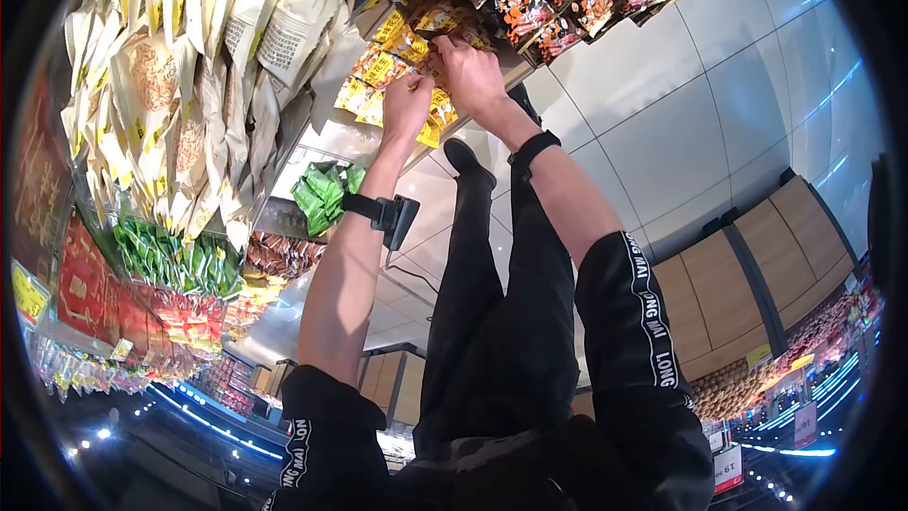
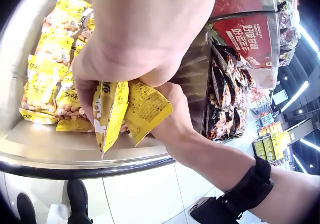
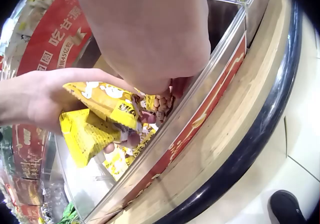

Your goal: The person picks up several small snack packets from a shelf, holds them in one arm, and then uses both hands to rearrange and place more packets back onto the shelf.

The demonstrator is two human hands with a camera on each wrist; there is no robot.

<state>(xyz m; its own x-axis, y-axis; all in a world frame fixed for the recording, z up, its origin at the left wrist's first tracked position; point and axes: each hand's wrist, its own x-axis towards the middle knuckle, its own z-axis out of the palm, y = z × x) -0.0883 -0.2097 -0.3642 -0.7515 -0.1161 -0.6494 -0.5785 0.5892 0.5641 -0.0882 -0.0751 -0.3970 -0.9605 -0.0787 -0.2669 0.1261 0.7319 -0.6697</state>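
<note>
My left hand (image 1: 409, 106) grips small yellow peanut packets (image 3: 102, 106), two of them showing between its fingers and thumb in the right wrist view. In the left wrist view those packets hang below the left hand (image 2: 135, 48), pointed corners downward. My right hand (image 1: 471, 76) reaches over the same bin, beside the left. Its fingers (image 3: 177, 86) dip close to a packet by the metal wall; most of them are hidden behind the hand, so I cannot tell what they hold. More yellow packets (image 2: 50, 68) lie in rows on the bin floor.
Black-and-orange packets (image 1: 558, 0) fill the bin on the right. Large pale bags (image 1: 161, 85) hang on the left above green packets (image 1: 322, 197). A metal divider and a wooden rim (image 3: 210, 149) with a dark edge bound the bin. Tiled floor (image 1: 662, 95) lies beyond.
</note>
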